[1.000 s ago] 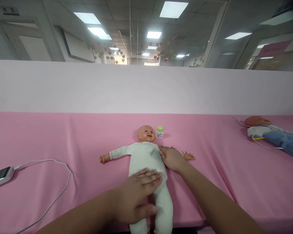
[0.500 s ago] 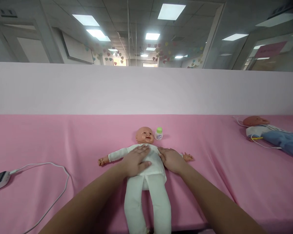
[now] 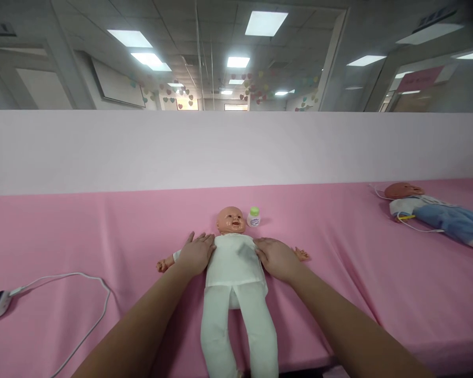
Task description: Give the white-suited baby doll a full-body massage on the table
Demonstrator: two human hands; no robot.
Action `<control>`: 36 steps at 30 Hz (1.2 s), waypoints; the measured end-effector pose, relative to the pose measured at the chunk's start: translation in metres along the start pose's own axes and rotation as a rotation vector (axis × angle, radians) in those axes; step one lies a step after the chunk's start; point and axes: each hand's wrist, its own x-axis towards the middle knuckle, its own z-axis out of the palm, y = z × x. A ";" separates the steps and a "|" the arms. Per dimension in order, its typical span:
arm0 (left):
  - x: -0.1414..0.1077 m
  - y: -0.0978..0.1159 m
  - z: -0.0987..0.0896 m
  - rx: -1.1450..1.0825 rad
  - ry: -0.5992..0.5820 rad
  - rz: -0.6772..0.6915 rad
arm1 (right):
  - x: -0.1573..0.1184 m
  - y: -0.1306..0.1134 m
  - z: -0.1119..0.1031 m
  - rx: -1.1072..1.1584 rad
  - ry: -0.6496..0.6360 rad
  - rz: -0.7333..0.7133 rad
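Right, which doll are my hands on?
The white-clothed doll in the middle: your left hand and right hand are over its arms. The blue-clothed doll lies apart, far right.

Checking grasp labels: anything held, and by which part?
Can't tell: the left hand and right hand lie over the upper arms of the doll, near its shoulders; any grip underneath is hidden.

The left grip (image 3: pixel 197 255), right grip (image 3: pixel 276 258) and forearms (image 3: pixel 150 317) are bare.
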 end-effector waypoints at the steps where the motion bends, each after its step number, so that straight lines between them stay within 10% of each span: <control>1: 0.000 -0.001 0.000 0.006 -0.006 -0.004 | -0.002 -0.002 0.000 0.018 0.045 -0.017; 5: 0.000 -0.002 -0.001 0.001 0.007 0.020 | -0.018 -0.025 0.001 0.316 0.143 -0.252; 11: -0.002 0.000 0.001 -0.010 0.041 0.015 | -0.032 -0.073 0.000 0.670 -0.222 -0.576; 18: -0.001 0.000 0.006 0.003 0.069 0.008 | -0.009 -0.062 -0.002 0.304 -0.400 -0.371; 36: -0.015 0.022 -0.011 0.001 -0.003 -0.068 | 0.004 0.007 0.010 -0.061 -0.244 0.204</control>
